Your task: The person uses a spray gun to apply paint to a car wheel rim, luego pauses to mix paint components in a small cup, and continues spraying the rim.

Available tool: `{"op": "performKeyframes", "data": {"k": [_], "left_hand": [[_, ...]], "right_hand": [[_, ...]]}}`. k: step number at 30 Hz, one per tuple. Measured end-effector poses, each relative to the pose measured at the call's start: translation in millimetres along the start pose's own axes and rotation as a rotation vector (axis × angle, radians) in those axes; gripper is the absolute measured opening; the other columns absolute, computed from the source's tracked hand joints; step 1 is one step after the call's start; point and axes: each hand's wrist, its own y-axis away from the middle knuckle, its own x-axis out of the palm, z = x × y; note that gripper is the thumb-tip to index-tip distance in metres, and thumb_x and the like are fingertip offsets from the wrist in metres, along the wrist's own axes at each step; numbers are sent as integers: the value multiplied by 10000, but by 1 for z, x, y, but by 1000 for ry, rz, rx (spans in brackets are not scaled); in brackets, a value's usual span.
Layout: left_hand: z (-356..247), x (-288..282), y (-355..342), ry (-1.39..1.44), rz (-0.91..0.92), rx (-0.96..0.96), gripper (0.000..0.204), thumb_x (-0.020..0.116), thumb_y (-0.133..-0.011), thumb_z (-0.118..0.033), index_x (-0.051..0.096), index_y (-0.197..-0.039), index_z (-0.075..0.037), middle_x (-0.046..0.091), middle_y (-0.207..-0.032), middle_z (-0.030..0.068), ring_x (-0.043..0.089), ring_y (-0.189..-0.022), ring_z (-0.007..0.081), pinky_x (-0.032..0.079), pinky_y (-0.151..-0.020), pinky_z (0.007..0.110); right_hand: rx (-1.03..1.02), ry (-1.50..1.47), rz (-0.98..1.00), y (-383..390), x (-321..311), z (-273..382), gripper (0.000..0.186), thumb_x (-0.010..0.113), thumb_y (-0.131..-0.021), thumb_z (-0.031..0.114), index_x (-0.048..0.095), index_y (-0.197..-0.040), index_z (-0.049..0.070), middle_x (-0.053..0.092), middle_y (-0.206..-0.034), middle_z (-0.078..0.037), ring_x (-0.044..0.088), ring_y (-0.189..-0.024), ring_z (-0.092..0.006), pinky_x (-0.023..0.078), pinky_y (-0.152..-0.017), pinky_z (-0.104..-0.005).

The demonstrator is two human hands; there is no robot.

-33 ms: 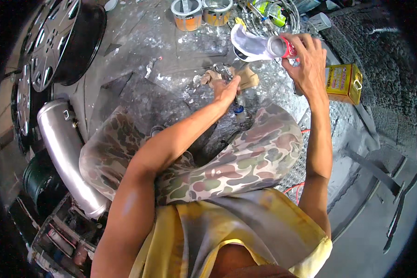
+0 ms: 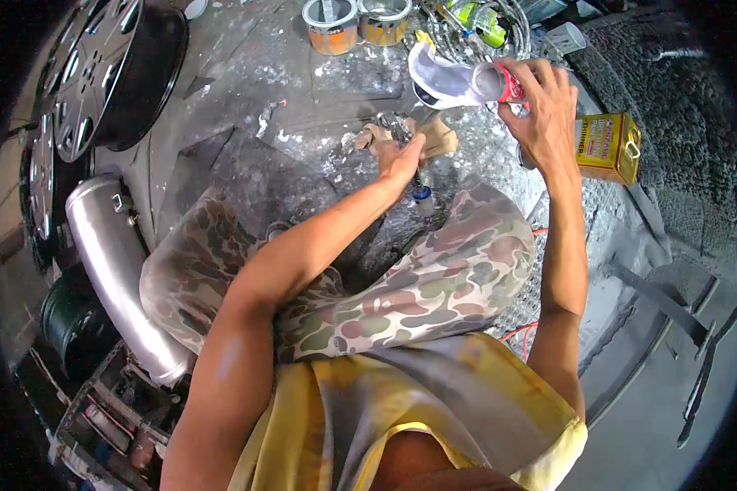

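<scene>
Two bare hands work in the upper middle of the frame, both reached forward. We see the right forearm [image 2: 563, 254] rise almost straight up the right side of the picture; at the wrist the right hand [image 2: 546, 114] bends leftward, its back toward us and its knuckles arched. Its fingers are curled part-way around a red can [image 2: 513, 87], passing over the upper side while the thumb lies along the lower. We find the can tipped on its side at upper right of center, its open mouth turned left to the edge of a white curved piece [image 2: 445, 76] with a greyish inner face; whether the two touch we cannot tell.

The left arm [image 2: 323, 229] enters at lower left, bends sharply at the elbow and slants up to the center, across the camouflage trousers [image 2: 434, 282]. Here we observe the left hand [image 2: 400, 163] with its fingers closed about the middle of a metal tool [image 2: 422, 195], the tips hidden from us; a blue ring shows below the hand and metal parts above it. Brown paper [image 2: 441, 139] lies just beside, on the spattered floor [image 2: 303, 106].

At right we note a yellow tin [image 2: 610, 149]; at top center, two tubs [image 2: 333, 39]; at left, a silver cylinder [image 2: 123, 270] beneath a black wheel [image 2: 149, 90].
</scene>
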Motion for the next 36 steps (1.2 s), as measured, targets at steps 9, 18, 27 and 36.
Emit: {"op": "performKeyframes", "data": {"k": [9, 18, 27, 36], "left_hand": [[7, 4, -4, 48, -55, 26, 330, 739, -868, -328, 735, -872, 2, 731, -803, 80, 679, -692, 154, 519, -618, 305], [19, 7, -13, 103, -72, 18, 280, 723, -873, -288, 730, -881, -8, 734, -838, 75, 682, -713, 138, 528, -633, 285], [9, 3, -8, 76, -1, 58, 264, 720, -891, -268, 694, -912, -6, 718, -824, 69, 669, -697, 130, 531, -631, 285], [13, 8, -12, 145, -27, 24, 231, 740, -886, -247, 674, -892, -26, 698, -794, 58, 652, -676, 126, 534, -606, 291]], "right_hand": [[-21, 82, -3, -6, -2, 5, 617, 751, -719, 115, 630, -1307, 256, 585, -1145, -19, 513, -1075, -272, 395, -868, -444], [-47, 129, 1, -10, -1, 6, 646, 769, -710, 114, 622, -1322, 261, 578, -1166, -20, 507, -1076, -270, 393, -858, -440], [-80, 165, -20, -11, -1, 6, 656, 755, -724, 97, 614, -1338, 279, 566, -1180, -18, 502, -1080, -263, 394, -868, -441], [-106, 282, 4, -14, 1, 18, 667, 764, -737, 105, 609, -1354, 306, 560, -1215, -10, 502, -1124, -264, 397, -936, -443]]}}
